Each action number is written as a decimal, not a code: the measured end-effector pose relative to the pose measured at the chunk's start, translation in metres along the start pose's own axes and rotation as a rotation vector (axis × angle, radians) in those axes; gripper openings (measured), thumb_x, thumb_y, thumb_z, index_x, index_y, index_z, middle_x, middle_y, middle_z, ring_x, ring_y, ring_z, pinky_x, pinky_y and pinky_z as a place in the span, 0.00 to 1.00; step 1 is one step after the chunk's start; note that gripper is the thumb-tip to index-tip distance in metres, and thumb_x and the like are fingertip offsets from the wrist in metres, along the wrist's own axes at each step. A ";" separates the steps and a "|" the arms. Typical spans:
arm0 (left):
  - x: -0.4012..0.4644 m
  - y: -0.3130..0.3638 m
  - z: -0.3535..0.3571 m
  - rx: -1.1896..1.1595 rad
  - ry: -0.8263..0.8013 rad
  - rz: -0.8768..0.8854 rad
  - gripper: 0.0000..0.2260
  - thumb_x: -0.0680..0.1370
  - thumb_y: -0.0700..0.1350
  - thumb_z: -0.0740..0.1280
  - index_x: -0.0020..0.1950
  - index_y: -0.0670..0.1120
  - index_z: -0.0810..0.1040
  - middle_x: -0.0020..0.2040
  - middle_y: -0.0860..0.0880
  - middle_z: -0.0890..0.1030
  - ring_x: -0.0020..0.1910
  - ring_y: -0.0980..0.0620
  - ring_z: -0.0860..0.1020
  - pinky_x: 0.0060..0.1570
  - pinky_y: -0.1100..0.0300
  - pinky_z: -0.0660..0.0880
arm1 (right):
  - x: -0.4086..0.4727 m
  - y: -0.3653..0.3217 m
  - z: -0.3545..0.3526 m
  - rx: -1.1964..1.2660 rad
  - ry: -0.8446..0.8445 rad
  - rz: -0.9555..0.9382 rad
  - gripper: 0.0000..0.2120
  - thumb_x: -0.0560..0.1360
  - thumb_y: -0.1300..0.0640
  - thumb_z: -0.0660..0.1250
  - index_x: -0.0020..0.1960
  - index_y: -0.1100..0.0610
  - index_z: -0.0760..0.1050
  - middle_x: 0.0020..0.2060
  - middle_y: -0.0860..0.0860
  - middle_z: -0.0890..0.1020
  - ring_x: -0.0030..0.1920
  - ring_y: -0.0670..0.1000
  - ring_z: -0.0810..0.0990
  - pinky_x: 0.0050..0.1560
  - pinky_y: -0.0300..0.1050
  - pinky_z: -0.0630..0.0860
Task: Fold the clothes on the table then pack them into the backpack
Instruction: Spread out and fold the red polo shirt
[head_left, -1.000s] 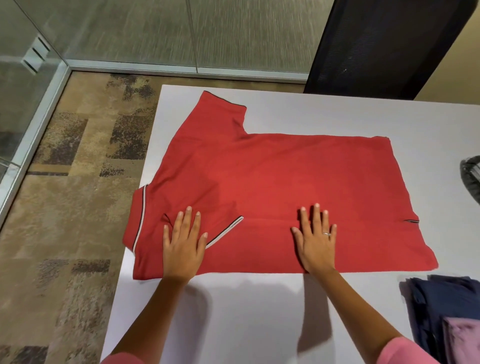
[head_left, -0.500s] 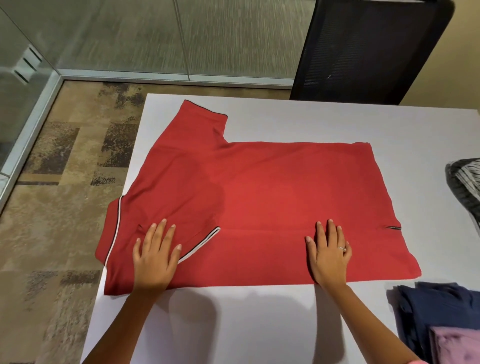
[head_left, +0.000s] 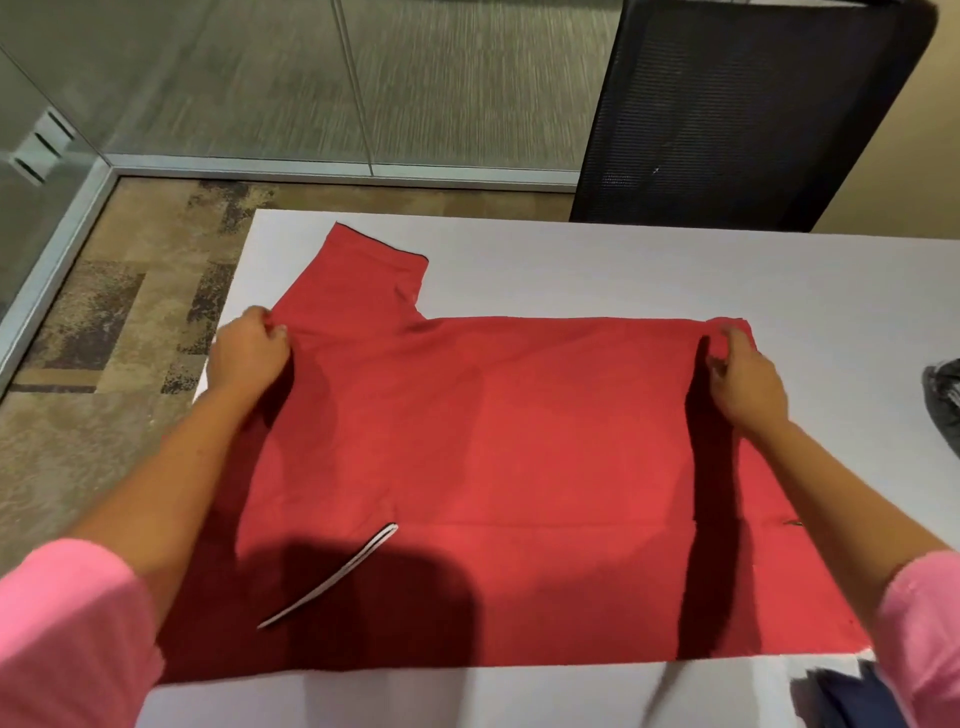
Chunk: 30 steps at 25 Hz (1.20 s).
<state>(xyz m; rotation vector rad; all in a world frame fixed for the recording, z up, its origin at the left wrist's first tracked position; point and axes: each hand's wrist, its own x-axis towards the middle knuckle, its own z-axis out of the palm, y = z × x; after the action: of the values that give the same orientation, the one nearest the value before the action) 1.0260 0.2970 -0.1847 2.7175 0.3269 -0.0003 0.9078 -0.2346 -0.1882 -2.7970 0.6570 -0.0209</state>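
Red shirt (head_left: 498, 457) flat on table (head_left: 623, 270), left hand (head_left: 248, 353) pinching its far left edge, right hand (head_left: 748, 384) pinching far right corner.

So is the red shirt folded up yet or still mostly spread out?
Mostly spread: the red shirt lies flat on the table, only its near edge folded over. Both hands pinch its far edge.

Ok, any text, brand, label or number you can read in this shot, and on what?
None: no readable word, brand, number or sign shows in this view.
red polo shirt: plain cloth; the white and dark stripe on the folded sleeve is trim, not lettering.
Small dark mark near the shirt's right hem: too small to read.
black mesh chair: a tiny pale speck, too small to tell.
left hand and right hand grip the far edge, covering nothing legible.
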 end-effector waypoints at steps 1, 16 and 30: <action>0.014 0.003 0.003 -0.026 -0.026 -0.090 0.16 0.77 0.44 0.61 0.63 0.39 0.74 0.58 0.33 0.77 0.56 0.34 0.76 0.55 0.46 0.73 | 0.014 0.004 -0.005 0.003 -0.023 0.015 0.20 0.79 0.63 0.58 0.70 0.61 0.65 0.55 0.70 0.76 0.52 0.71 0.76 0.48 0.59 0.72; 0.045 0.017 0.029 -0.775 -0.179 -0.492 0.04 0.76 0.39 0.57 0.42 0.41 0.70 0.24 0.50 0.80 0.22 0.58 0.78 0.28 0.66 0.76 | 0.086 0.026 -0.026 0.280 -0.345 0.309 0.05 0.75 0.65 0.59 0.49 0.60 0.72 0.37 0.62 0.82 0.26 0.53 0.82 0.28 0.43 0.80; -0.109 -0.070 -0.015 -1.151 0.048 -0.606 0.05 0.74 0.47 0.68 0.47 0.47 0.80 0.38 0.56 0.84 0.40 0.60 0.82 0.36 0.64 0.80 | -0.067 0.094 -0.049 0.879 0.048 0.585 0.08 0.71 0.69 0.69 0.39 0.59 0.73 0.28 0.52 0.78 0.31 0.51 0.76 0.32 0.37 0.76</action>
<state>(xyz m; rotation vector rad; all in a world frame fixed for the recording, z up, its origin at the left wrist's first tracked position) 0.9035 0.3407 -0.1930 1.4223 0.8354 0.0626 0.8035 -0.2985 -0.1623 -1.7134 1.1165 -0.2065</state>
